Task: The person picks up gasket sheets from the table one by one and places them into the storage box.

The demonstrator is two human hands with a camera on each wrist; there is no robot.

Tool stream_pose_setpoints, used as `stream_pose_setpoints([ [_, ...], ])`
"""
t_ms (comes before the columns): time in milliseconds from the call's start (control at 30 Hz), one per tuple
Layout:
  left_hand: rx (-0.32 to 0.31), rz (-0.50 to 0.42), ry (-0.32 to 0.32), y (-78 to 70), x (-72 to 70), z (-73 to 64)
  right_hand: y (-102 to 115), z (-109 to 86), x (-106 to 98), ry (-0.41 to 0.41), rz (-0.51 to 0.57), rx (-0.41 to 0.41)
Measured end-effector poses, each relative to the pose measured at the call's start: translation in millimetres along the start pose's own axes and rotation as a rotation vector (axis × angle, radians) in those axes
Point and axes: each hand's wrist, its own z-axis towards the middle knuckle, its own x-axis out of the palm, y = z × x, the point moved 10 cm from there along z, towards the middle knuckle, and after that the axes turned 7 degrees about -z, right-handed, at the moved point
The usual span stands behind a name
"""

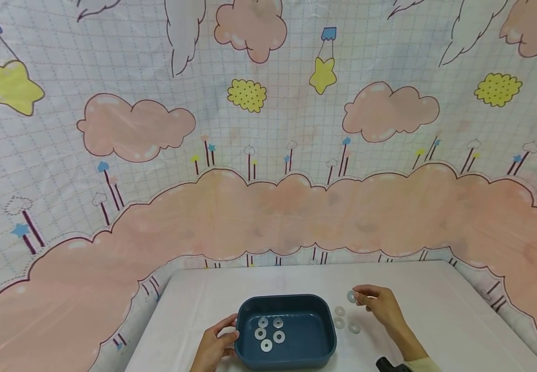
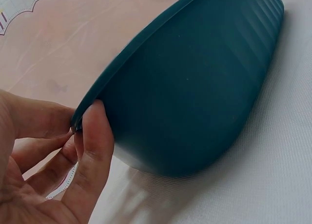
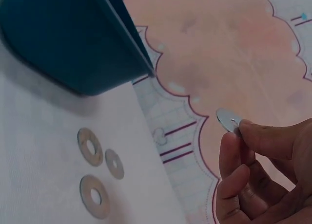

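My left hand [image 1: 212,343] pinches the left rim of a dark blue rectangular tub [image 1: 304,331], thumb on the outer wall in the left wrist view. Flat metal washers [image 1: 266,345], several of them, lie on the tub's floor in its left half. Between thumb and fingers, my right hand [image 1: 386,309] holds another washer [image 3: 226,121] by its edge, raised to the right of the tub. Three more washers [image 3: 95,196] lie on the white table between the tub and my right hand; one looks smaller than the others in the right wrist view.
The white-covered table [image 1: 194,289] ends at a back edge just beyond the tub. Behind and beside it hangs a cloth [image 1: 296,212] printed with clouds and stars. A black object [image 1: 389,365] shows at my right sleeve [image 1: 424,365].
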Motion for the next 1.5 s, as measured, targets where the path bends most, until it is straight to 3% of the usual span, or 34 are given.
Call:
stream_pose_setpoints([
  [533,0.007,-0.017,0.006,-1.8,3.0,3.8,37.1,-5.6,13.8,-0.011,0.190,-0.054],
  [833,0.022,-0.028,0.015,-0.7,3.7,6.2,45.3,-4.6,32.8,0.012,0.302,-0.030],
  [1500,0.032,-0.038,0.008,0.7,5.5,8.6,54.4,-5.4,77.9,0.104,0.373,-0.028],
])
